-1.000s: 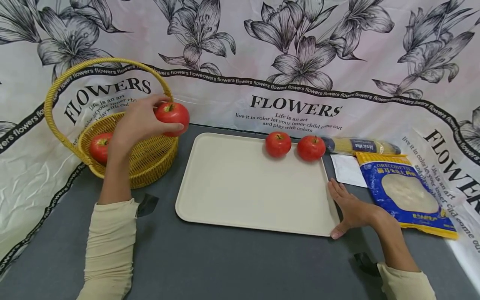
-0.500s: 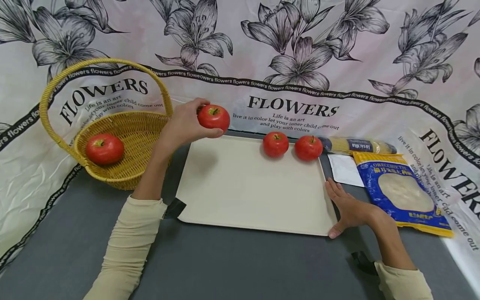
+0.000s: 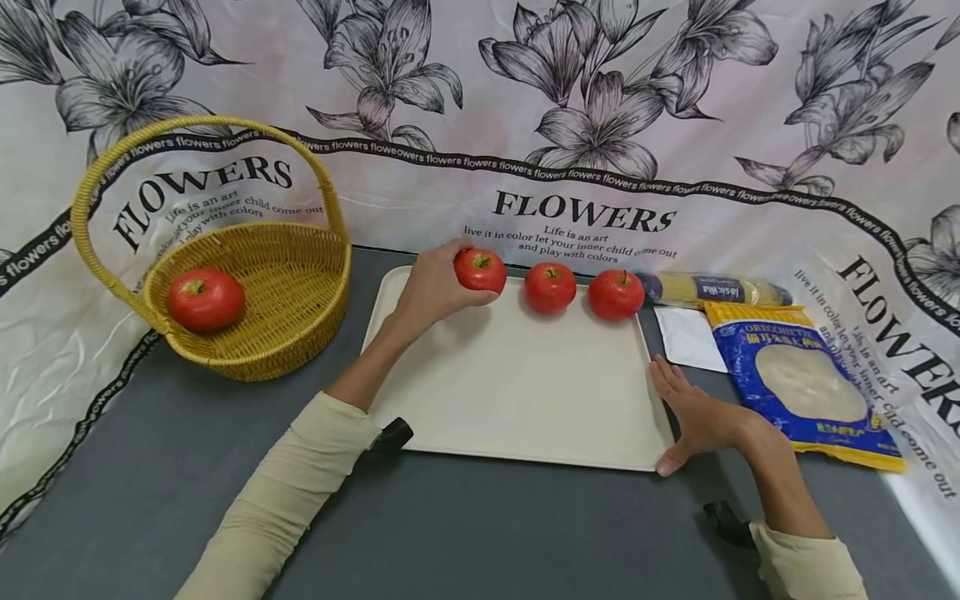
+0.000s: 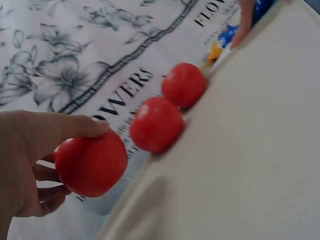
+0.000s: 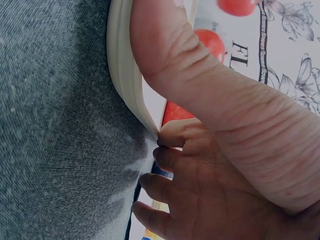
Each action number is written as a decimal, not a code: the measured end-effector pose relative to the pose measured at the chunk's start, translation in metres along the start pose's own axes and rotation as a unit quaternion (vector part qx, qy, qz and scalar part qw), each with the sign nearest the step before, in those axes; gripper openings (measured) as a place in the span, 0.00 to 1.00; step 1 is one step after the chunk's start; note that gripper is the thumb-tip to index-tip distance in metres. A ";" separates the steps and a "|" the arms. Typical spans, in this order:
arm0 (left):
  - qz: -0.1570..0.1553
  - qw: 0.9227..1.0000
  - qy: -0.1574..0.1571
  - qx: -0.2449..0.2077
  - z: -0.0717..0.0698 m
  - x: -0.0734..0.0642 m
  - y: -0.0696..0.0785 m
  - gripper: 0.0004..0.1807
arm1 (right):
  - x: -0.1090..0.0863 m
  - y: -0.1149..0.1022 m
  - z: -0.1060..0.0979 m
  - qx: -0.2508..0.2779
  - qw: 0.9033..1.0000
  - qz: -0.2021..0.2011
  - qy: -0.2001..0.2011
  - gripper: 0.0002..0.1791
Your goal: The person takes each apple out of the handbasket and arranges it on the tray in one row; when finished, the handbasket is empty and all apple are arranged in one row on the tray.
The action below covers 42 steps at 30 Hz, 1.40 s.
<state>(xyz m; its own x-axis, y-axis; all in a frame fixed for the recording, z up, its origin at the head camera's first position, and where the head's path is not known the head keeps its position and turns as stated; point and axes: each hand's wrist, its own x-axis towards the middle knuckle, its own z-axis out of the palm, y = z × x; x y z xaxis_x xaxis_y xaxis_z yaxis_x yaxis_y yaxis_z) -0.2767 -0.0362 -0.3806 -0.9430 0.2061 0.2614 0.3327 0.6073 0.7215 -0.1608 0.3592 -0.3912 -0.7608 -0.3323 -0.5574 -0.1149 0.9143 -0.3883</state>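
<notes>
My left hand (image 3: 433, 287) grips a red apple (image 3: 481, 272) between thumb and fingers over the tray's back edge. In the left wrist view the thumb lies across the top of this held apple (image 4: 91, 165). To its right, two more apples, a middle one (image 3: 550, 288) and a right one (image 3: 617, 295), sit along the back of the cream tray (image 3: 510, 392). At the tray's right edge, my right hand (image 3: 701, 421) rests with extended fingers against the rim. The right wrist view shows its thumb (image 5: 165, 45) over the tray's corner.
A yellow wicker basket (image 3: 300, 333) with a tall handle stands left, holding one apple (image 3: 206, 299). Right of the tray lie a blue-and-yellow orecchiette bag (image 3: 810, 383), a white packet (image 3: 690, 338) and a long pasta pack (image 3: 716, 290). A flower-printed cloth (image 3: 420, 192) hangs behind.
My left hand has carried the apple from over the basket rightward, then lower, beside the two apples on the tray. My right hand has stayed at the tray's edge.
</notes>
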 end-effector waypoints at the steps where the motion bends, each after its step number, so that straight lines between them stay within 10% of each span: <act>1: 0.001 1.000 -0.002 0.003 0.004 0.000 -0.003 0.38 | 0.000 -0.001 0.000 0.000 1.000 0.000 0.000 0.89; 22: 0.042 0.994 -0.003 0.104 0.023 -0.003 -0.018 0.19 | 0.000 -0.005 0.002 0.007 1.000 0.003 -0.002 0.89; 42: 0.076 0.983 -0.041 0.165 0.020 -0.001 -0.015 0.24 | -0.001 -0.002 0.001 0.000 1.000 0.007 -0.003 0.89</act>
<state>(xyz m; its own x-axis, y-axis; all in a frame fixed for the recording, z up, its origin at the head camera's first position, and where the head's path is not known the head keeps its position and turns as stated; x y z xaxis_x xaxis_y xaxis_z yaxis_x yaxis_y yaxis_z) -0.2805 -0.0301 -0.4048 -0.8851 0.3659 0.2876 0.4605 0.7781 0.4273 -0.1593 0.3574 -0.3913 -0.7583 -0.3208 -0.5675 -0.1038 0.9188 -0.3808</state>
